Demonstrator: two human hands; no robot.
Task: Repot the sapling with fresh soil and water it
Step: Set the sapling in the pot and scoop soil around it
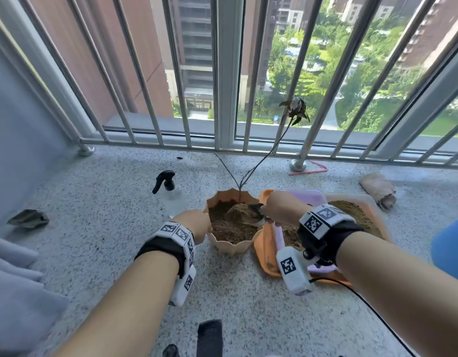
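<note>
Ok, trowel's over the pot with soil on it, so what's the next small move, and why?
Probably tip the trowel so its load drops by the sapling stem. The right hand holds it above the pot, the left hand steadies the rim, and the soil already forms a mound inside. The spray bottle stands untouched, so watering likely comes later.

— How many pots are there? — One pot (231, 247), one sapling (251, 173), one spray bottle (171, 194). — And hands? — Two: the left hand (195, 225) and the right hand (282, 207) (each wrist banded). One orange tray (265, 243), one small trowel (257, 215).
</note>
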